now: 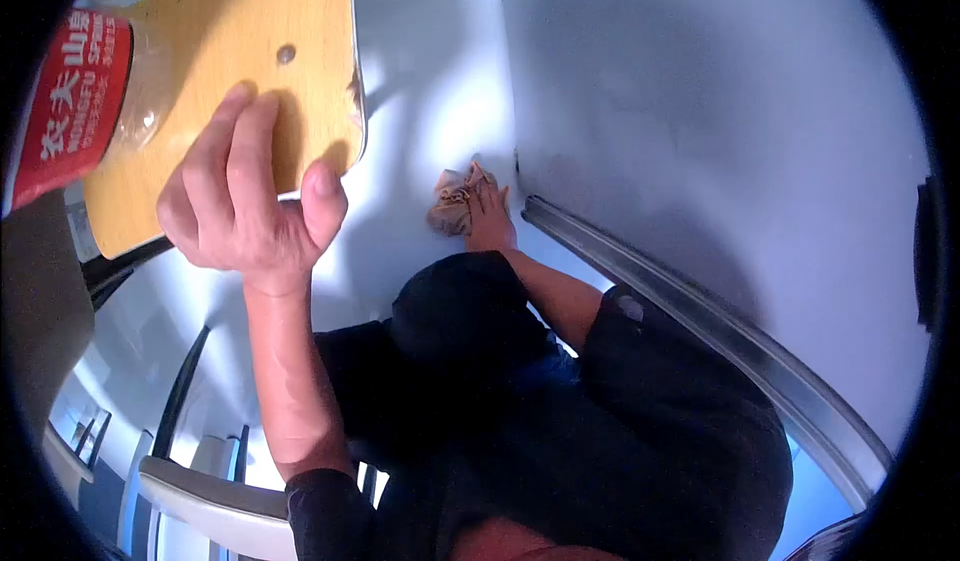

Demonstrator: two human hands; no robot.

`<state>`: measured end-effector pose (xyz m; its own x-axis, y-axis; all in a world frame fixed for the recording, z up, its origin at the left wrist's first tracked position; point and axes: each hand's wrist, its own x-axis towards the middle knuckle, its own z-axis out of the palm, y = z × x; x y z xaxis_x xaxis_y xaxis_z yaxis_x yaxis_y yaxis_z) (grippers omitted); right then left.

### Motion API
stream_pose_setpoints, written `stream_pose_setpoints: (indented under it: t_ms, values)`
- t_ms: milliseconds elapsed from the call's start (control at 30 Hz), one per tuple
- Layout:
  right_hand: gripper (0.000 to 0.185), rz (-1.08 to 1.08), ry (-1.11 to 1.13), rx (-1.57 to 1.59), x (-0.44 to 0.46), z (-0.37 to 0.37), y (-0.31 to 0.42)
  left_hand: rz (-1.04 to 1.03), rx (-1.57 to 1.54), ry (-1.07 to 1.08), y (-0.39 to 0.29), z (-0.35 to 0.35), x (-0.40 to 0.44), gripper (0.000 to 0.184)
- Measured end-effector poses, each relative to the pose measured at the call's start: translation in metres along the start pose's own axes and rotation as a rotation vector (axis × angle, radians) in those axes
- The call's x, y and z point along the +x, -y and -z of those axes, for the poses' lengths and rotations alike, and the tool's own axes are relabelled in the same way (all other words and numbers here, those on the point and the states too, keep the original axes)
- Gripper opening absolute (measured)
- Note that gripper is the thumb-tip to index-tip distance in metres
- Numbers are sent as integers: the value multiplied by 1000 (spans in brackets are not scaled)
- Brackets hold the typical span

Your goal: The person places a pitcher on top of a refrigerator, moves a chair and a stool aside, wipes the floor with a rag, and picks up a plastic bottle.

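My left hand (pixel 250 196) rests at the near edge of a light wood tabletop (pixel 215 16). Its fingers are stretched forward and the thumb is held apart, with nothing seen in its grasp. To the left of that hand is a clear plastic bottle (pixel 80 101) with a red label, cut off by the frame edge; the hand does not hold it. Lower and farther right, my right hand (pixel 490 219) presses on a crumpled brownish cloth (pixel 452 201) against a pale surface. Some of its fingers are hidden in the cloth folds.
A grey metal rail (pixel 700 336) slants along the white wall (pixel 720 141) beside my right arm. A small dark round spot (pixel 286 54) marks the tabletop. Dark legs (pixel 185 391) and a pale chair part (pixel 215 501) stand at lower left.
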<state>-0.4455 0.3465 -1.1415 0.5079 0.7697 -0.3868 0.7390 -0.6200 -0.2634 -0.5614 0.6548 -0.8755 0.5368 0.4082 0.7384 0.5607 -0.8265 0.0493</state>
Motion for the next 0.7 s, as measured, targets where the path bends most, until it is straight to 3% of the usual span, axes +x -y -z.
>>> stream_pose_setpoints:
  t_ms: [67, 100, 167, 200, 233, 267, 400, 500, 600, 667, 700]
  values:
    - [75, 21, 8, -20, 6, 12, -3, -15, 5, -12, -1, -4, 6, 50]
    - [74, -71, 40, 201, 13, 41, 13, -30, 9, -25, 3, 0, 4, 50]
    - [61, 38, -195, 279, 39, 63, 19, -44, -3, -28, 6, 0, 5, 48]
    - [58, -32, -230, 220, 61, 75, 25, -63, 39, -1, 6, 2, 5, 44]
    - [59, 39, -346, 98, 78, 76, 22, -84, 78, 33, 5, 4, 6, 40]
    - [58, -19, -324, 175, 86, 96, 33, -88, 49, 29, 5, 4, 8, 37]
    - [73, -128, -361, 54, 93, 32, 5, -131, 22, 6, 15, -2, 4, 35]
    - [82, -68, -453, 225, 56, 6, 6, -149, -15, -71, 21, -10, 6, 37]
    - [82, -201, -289, 141, 10, 14, 18, -117, -55, -96, 18, -9, 6, 36]
    - [75, -303, 149, 329, 8, 63, 36, -136, -45, -82, 19, -7, 6, 35]
    - [70, -122, -110, 324, 18, 56, 30, -132, -40, -77, 20, -8, 5, 35]
